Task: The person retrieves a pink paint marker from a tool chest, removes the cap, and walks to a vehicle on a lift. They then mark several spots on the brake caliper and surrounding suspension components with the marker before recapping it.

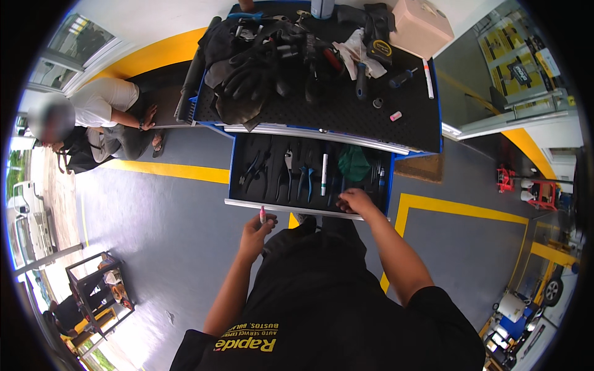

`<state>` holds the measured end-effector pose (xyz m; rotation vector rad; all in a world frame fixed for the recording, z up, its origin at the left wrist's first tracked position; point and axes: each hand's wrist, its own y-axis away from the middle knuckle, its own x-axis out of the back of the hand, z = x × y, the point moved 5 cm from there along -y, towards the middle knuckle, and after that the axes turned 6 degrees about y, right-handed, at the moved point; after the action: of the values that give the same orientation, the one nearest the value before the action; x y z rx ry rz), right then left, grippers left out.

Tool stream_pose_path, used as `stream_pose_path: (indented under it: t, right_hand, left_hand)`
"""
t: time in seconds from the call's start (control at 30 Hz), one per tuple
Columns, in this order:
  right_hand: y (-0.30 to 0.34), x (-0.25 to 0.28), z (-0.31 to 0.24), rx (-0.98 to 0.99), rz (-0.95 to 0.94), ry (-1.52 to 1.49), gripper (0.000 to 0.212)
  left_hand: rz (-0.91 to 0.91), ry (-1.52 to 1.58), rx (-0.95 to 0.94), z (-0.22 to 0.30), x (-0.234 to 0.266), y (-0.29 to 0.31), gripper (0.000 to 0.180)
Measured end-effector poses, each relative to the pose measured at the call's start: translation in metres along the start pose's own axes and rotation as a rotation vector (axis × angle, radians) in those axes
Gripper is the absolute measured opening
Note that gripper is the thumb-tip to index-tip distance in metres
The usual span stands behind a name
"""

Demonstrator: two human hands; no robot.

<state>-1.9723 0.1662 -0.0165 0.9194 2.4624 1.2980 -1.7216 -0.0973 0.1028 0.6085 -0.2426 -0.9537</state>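
Leaning over the open drawer (250,203), we pinch a pink-tipped marker (262,214) between the thumb and fingers of our left hand (253,235). The marker stands roughly upright, its pink end uppermost, at the drawer's front edge, left of its middle; whether it touches that edge, we cannot tell. Our right hand (356,201) hangs over the front right part of the drawer with its fingers curled inward, and we cannot tell whether they close on anything.

Inside the drawer, three pairs of pliers lie on the dark lining: dark pliers (252,170) on the left, light-headed pliers (288,167) next to them, and blue-handled pliers (306,175) near the middle. A white marker (323,173) lies front to back just right of those, and a crumpled green cloth (354,164) sits toward the drawer's right rear.

Beyond the drawer, on the black cart top (297,117), we see dark gloves (247,77), a screwdriver (361,81), a tape measure (378,51) and a short pink cylinder (396,115). Well left of the drawer, another person (102,96) sits low.
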Motion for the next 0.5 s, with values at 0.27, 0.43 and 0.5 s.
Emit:
stream_pose_path:
  t: [0.27,0.43,0.5]
  right_hand:
    - [-0.02,-0.089,-0.043,0.331,0.134,0.466,0.023]
    - [-0.026,-0.103,-0.083,0.402,0.179,0.583,0.022]
    - [-0.038,-0.098,-0.102,0.417,0.25,0.681,0.025]
  left_hand:
    - [0.031,-0.143,0.142,-0.063,0.031,-0.013,0.034]
    - [0.082,-0.214,0.235,-0.088,0.043,-0.005,0.04]
    - [0.089,-0.179,0.266,-0.103,0.048,0.0,0.04]
